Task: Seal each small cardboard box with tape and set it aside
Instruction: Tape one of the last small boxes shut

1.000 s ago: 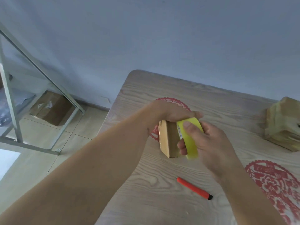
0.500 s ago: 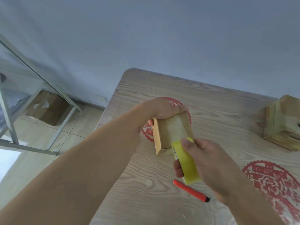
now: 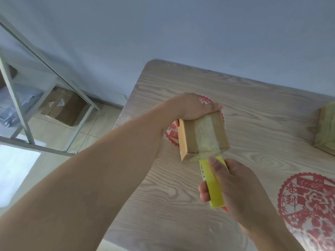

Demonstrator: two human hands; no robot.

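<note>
A small brown cardboard box [image 3: 190, 136] is held above the wooden table [image 3: 253, 109], tilted towards me. My left hand [image 3: 192, 107] grips its far end. A strip of clear yellowish tape [image 3: 206, 134] runs down the middle of the box's top face and over its near edge. My right hand [image 3: 233, 187] grips the yellow tape roll [image 3: 213, 185] just below the box's near edge, thumb on top of the roll. The strip runs straight from the roll onto the box.
A red pen-like cutter [image 3: 225, 208] lies on the table, mostly hidden under my right hand. Taped boxes [image 3: 326, 129] are stacked at the right edge. Red paper cut-outs [image 3: 308, 201] lie on the table. A metal rack [image 3: 18, 105] and a floor carton [image 3: 61, 105] are at left.
My right hand pulled the tape roll from the box's far end towards me, laying a strip along the top face. The box tilted so its top now faces me.
</note>
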